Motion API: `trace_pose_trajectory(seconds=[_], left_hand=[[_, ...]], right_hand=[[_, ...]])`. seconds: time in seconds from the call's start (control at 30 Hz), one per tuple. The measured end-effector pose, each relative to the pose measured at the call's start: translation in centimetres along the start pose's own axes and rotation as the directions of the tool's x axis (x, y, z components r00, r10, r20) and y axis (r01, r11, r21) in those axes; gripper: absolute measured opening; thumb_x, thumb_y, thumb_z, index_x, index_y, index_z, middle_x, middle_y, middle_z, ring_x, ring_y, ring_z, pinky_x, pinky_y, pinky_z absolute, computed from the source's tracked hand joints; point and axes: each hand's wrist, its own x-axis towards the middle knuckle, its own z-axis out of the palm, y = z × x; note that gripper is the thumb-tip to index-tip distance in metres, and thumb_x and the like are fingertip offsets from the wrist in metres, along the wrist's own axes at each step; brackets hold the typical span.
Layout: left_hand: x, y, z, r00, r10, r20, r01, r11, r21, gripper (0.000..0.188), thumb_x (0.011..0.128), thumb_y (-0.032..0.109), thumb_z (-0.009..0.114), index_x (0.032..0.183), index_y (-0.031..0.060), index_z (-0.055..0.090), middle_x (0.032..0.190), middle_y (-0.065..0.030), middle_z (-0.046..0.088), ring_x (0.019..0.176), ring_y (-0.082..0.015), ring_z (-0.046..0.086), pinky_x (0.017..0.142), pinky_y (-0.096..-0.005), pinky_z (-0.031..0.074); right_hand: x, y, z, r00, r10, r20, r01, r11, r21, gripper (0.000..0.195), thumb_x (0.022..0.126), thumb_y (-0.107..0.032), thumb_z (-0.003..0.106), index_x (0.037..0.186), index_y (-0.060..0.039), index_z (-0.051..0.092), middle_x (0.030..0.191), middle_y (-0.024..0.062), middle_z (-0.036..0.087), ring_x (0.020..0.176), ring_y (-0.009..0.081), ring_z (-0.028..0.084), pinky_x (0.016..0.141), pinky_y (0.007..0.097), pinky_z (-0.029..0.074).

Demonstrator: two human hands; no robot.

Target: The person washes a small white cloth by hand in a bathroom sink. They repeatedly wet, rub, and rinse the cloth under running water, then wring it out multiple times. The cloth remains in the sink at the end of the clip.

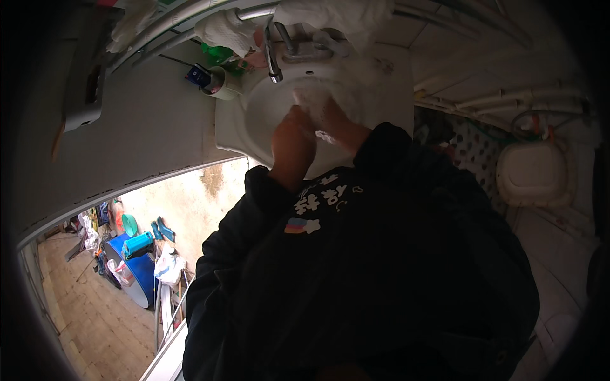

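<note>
Both hands are over a white ceramic washbasin [259, 107], with a pale, wet cloth-like item [312, 101] between them. My left hand [294, 135] grips its left side, the fingers curled into a fist. On the other side, my right hand [338, 121] is closed around the item, its fingers partly hidden by blur and shadow. White suds [326, 137] show between the wrists. A metal faucet spout [275, 75] reaches over the basin's back left; whether water runs from it I cannot tell.
A cup [226, 85] holding tubes stands left of the basin. White towels [224, 28] hang on metal rails above it. A lidded toilet or bin [533, 174] and pipes are at the right. Through an opening at lower left, a blue drum [143, 281] and boots [164, 229] show.
</note>
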Motion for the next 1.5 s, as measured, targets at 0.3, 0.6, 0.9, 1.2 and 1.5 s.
trace_pose_trajectory(seconds=[0.3,0.6,0.9,1.2,1.5], left_hand=[[0.5,-0.9,-0.2,0.998,-0.057,-0.031,0.056,0.998,-0.022,0.024,0.091,0.022,0.039,0.08,0.003,0.049,0.069,-0.0204,0.057,0.064,-0.0384,0.057,0.059,-0.0475,0.044],[1.3,-1.3,-1.6,0.993,-0.075,-0.09,0.062,0.989,-0.132,0.015,0.089,0.016,0.042,0.086,0.0068,0.053,0.079,-0.0169,0.059,0.07,-0.0356,0.059,0.06,-0.0465,0.045],[1.7,-3.9,-0.8,0.986,-0.075,-0.152,0.059,0.993,-0.105,0.027,0.093,0.023,0.038,0.081,0.0008,0.047,0.074,-0.0205,0.055,0.07,-0.0389,0.055,0.06,-0.0476,0.043],[0.1,-1.2,-4.9,0.976,-0.199,-0.088,0.045,0.582,-0.812,0.035,0.096,0.024,0.03,0.078,0.0001,0.047,0.069,-0.0147,0.046,0.064,-0.0235,0.042,0.063,-0.0329,0.037],[-1.0,-3.7,-0.7,0.988,-0.142,-0.067,0.039,0.64,-0.767,0.033,0.088,0.02,0.052,0.108,-0.0045,0.044,0.093,-0.016,0.054,0.087,-0.0225,0.054,0.078,-0.033,0.044]], right_hand=[[0.0,-2.9,-0.9,0.825,0.446,0.347,-0.488,0.254,0.835,0.019,0.091,-0.02,0.053,0.099,-0.0029,0.058,0.083,0.0009,0.056,0.073,0.0097,0.051,0.062,0.0262,0.044],[0.4,-3.6,-0.3,0.999,0.002,-0.036,0.007,0.971,0.241,0.013,0.088,-0.01,0.052,0.081,0.0012,0.054,0.068,0.0016,0.05,0.064,0.0136,0.051,0.055,0.0292,0.041],[-0.8,-5.5,-2.3,0.903,0.344,0.259,-0.415,0.533,0.738,0.023,0.094,-0.025,0.045,0.091,-0.0049,0.056,0.077,0.0023,0.056,0.063,0.0088,0.052,0.053,0.0239,0.044],[0.9,-11.2,-5.1,0.906,0.251,0.34,-0.422,0.597,0.682,0.041,0.099,-0.034,0.029,0.087,-0.0043,0.056,0.066,0.0031,0.055,0.049,0.008,0.05,0.044,0.0221,0.041],[0.1,-6.7,-2.2,0.827,0.238,0.509,-0.561,0.323,0.762,0.03,0.095,-0.026,0.041,0.077,-0.0064,0.055,0.067,0.0031,0.051,0.055,0.0097,0.045,0.05,0.0248,0.037]])
